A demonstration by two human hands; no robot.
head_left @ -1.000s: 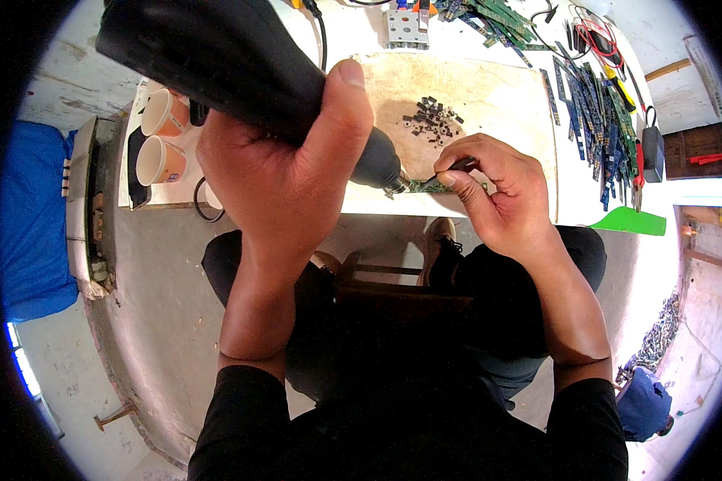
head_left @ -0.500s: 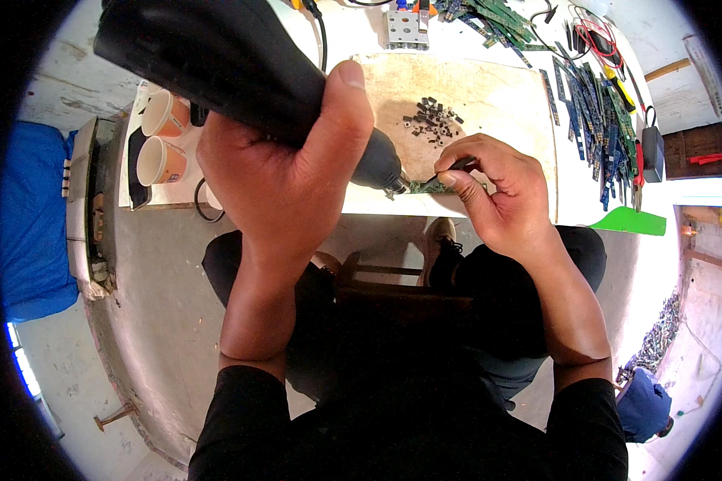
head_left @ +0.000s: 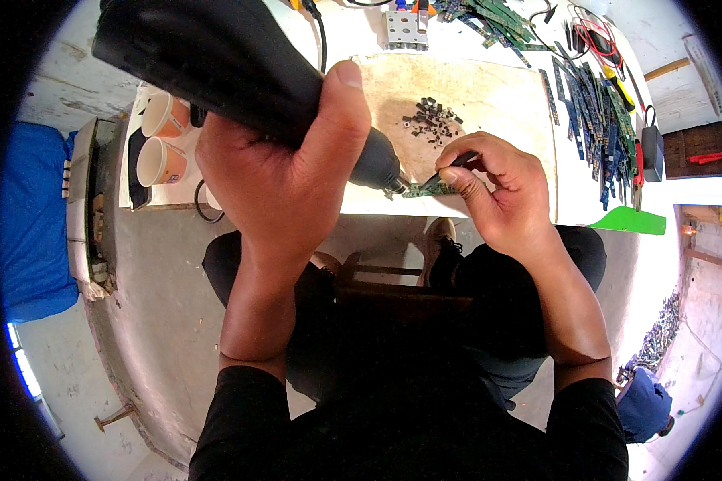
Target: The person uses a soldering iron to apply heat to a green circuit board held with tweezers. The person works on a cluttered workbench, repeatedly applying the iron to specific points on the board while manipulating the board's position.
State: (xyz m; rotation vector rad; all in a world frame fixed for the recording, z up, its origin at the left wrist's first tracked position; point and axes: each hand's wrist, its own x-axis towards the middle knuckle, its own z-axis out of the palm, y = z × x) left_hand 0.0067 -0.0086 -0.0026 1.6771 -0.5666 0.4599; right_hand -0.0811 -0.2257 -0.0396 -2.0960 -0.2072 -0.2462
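My left hand [head_left: 281,172] is wrapped round a black heat gun [head_left: 208,60], with the thumb laid along its body. The metal nozzle [head_left: 395,187] points down at the left end of a narrow green circuit board strip [head_left: 419,191] near the table's front edge. Between thumb and fingers, my right hand [head_left: 501,192] pinches black tweezers [head_left: 462,160], whose tips are over the strip. Part of the strip is hidden by the right hand. Just beyond it, a pile of small black components [head_left: 430,119] lies on a tan work board [head_left: 501,92].
Two paper cups [head_left: 162,162] stand at the table's left. Many circuit strips [head_left: 598,120] lie in a heap on the right, beside red-handled pliers [head_left: 638,164] and a black adapter [head_left: 653,154]. More green strips [head_left: 493,20] and a metal block [head_left: 407,30] are at the back.
The tweezers have lifted slightly and their tips have shifted a little to the right, showing more of the strip. My left hand and the heat gun have moved very slightly left.
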